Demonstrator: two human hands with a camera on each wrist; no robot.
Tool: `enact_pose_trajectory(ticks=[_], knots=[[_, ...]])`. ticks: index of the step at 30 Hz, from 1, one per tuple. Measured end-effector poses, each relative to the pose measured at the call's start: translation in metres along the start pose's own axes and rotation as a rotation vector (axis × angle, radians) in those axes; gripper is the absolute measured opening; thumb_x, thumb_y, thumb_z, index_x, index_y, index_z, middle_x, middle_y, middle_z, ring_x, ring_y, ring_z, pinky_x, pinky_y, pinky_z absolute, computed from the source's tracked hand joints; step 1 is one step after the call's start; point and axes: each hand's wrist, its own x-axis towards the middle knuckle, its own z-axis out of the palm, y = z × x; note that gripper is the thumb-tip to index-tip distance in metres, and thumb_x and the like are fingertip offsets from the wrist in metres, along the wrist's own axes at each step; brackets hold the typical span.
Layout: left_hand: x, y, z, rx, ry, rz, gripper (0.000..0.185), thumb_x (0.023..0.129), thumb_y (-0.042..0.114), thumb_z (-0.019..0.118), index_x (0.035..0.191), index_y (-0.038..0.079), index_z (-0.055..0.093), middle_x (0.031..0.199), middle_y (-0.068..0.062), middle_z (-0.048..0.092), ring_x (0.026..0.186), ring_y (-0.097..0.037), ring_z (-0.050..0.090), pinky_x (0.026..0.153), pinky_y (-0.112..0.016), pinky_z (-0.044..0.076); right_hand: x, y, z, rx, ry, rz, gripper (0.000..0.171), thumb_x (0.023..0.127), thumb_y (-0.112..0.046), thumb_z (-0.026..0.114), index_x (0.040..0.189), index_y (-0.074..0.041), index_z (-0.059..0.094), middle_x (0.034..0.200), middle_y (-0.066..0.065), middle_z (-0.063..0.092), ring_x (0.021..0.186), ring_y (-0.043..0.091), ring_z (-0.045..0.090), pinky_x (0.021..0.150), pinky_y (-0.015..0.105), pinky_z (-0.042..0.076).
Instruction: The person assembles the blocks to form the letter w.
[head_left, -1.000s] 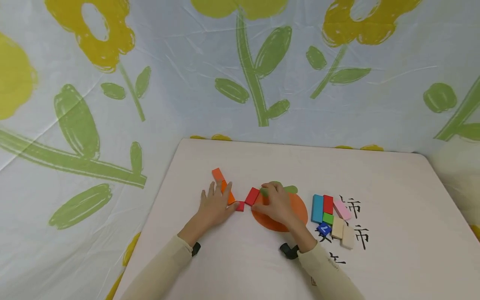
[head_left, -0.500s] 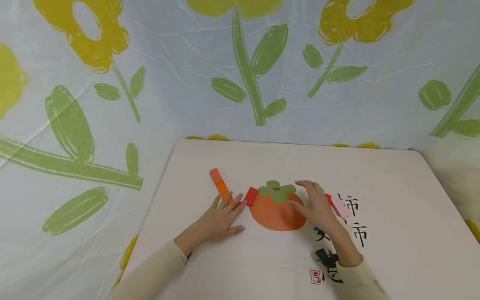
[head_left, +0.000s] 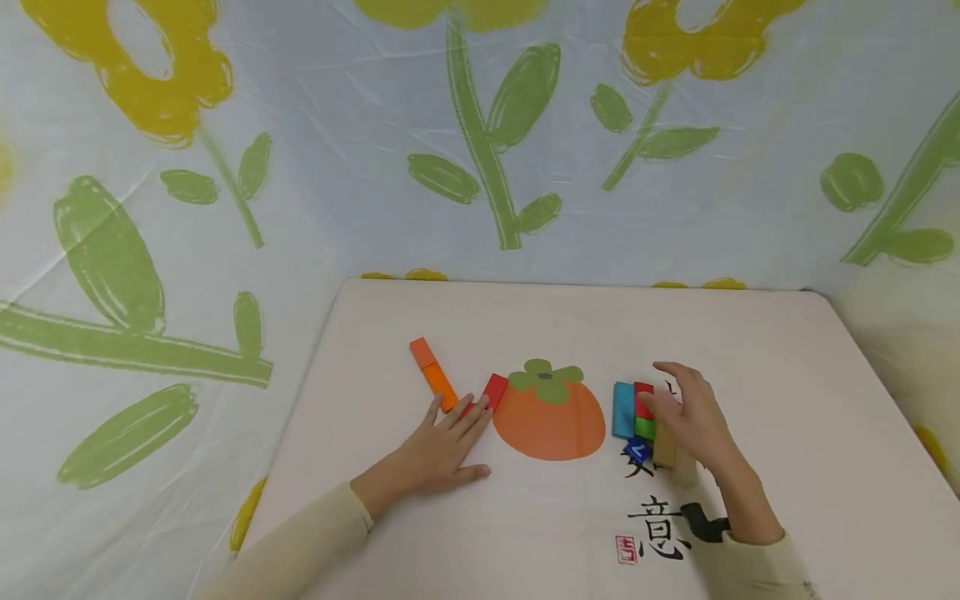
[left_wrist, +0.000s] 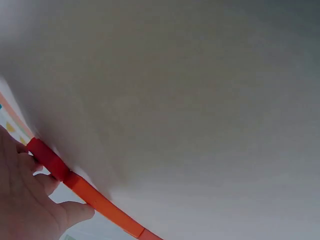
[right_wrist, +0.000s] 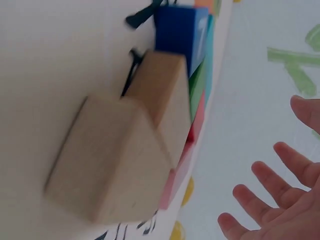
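My left hand lies flat with fingers spread, its fingertips on the red blocks at the end of a row. From there an orange block and a lighter orange block run up and left. In the left wrist view the thumb reaches the orange block. My right hand, fingers apart and holding nothing, hovers over a cluster of blocks at the right. The cluster has a light blue block, a red block, a green block, a dark blue block and wooden blocks; a pink block is mostly covered.
A printed orange persimmon with green leaves decorates the pale tabletop between the row and the cluster. Black brush characters and a red seal are printed at the right. Flowered cloth hangs behind and at the left.
My right hand has left the spot by the red block and moved right, across the persimmon, to the cluster. My left hand has shifted from the orange block onto the red blocks.
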Motion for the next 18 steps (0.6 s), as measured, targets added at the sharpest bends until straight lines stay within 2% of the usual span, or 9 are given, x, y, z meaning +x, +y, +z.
enact_pose_trajectory(ticks=[5,10,18], knots=[[0.0,0.0,0.005,0.019,0.007,-0.004,0.09,0.096,0.074,0.022,0.162,0.014,0.009,0.168,-0.005,0.001,0.152,-0.029,0.001,0.114,-0.067,0.007,-0.005,0.012,-0.008,-0.027,0.011,0.011,0.048,0.099,-0.015,0.063,0.14,0.003,0.047,0.144,0.034,0.039,0.13,0.056,0.033,0.094,0.077,0.032],[-0.001,0.0,0.006,0.021,0.026,0.009,0.09,0.097,0.074,0.022,0.162,0.013,0.01,0.168,-0.006,0.001,0.152,-0.029,0.001,0.114,-0.068,0.008,-0.005,0.024,-0.014,-0.048,-0.007,0.008,0.047,0.099,-0.015,0.065,0.139,0.003,0.049,0.142,0.034,0.042,0.129,0.056,0.035,0.094,0.076,0.033],[-0.002,0.0,0.003,0.01,0.051,0.037,0.085,0.098,0.071,0.031,0.162,0.016,0.017,0.167,-0.011,0.007,0.152,-0.033,0.006,0.112,-0.07,0.011,0.004,0.042,-0.023,-0.009,-0.145,0.018,0.052,0.098,-0.019,0.067,0.142,0.001,0.048,0.145,0.033,0.039,0.132,0.056,0.031,0.095,0.078,0.03]])
